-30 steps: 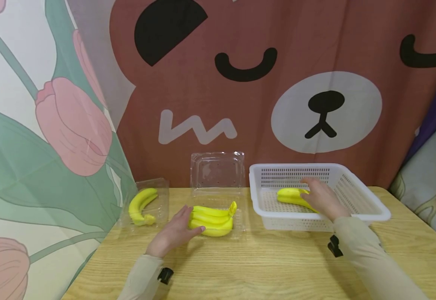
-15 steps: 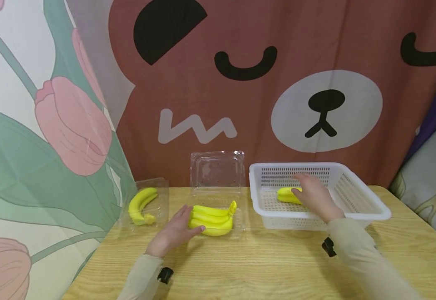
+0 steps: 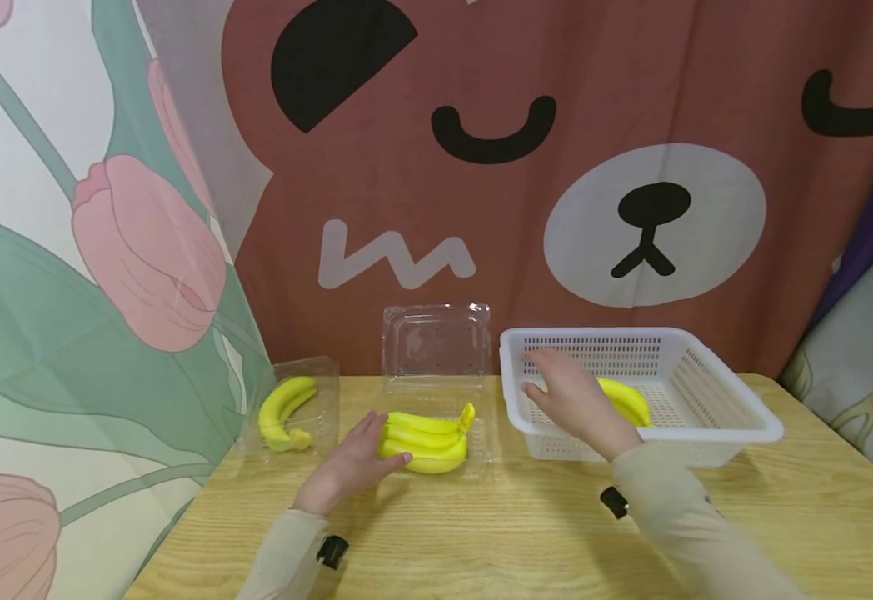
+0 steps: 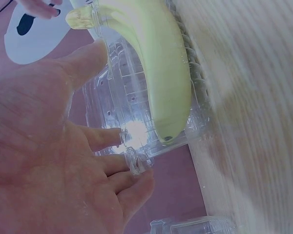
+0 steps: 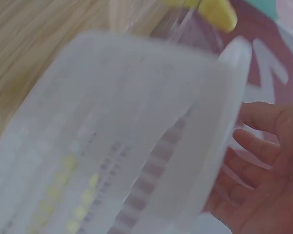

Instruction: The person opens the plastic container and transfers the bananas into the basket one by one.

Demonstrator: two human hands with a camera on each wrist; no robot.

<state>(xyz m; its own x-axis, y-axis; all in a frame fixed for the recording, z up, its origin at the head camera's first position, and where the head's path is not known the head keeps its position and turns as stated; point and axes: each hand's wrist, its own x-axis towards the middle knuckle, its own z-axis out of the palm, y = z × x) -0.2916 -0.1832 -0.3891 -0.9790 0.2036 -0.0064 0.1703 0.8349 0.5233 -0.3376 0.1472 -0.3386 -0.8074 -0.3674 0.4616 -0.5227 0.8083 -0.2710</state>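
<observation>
My left hand (image 3: 350,467) lies at the left edge of an open clear plastic clamshell box (image 3: 436,343), its lid standing up behind. Inside the box is a bunch of bananas (image 3: 425,440). The left wrist view shows relaxed fingers touching the box's clear edge, with the thumb beside the banana bunch (image 4: 168,78). Fingers spread and holding nothing, my right hand (image 3: 575,404) hovers over the left part of a white plastic basket (image 3: 740,434). Bananas (image 3: 627,402) lie in that basket, partly hidden behind the hand.
Farther left, a second clear box (image 3: 326,408) holds bananas (image 3: 279,417). All of it stands on a light wooden table (image 3: 496,533). Directly behind the table hangs a brown curtain (image 3: 511,250) with a bear face; a tulip-print curtain (image 3: 144,250) borders the left.
My right hand has moved left across the basket, uncovering the right end of the bananas in it. The left hand and the boxes have stayed in place.
</observation>
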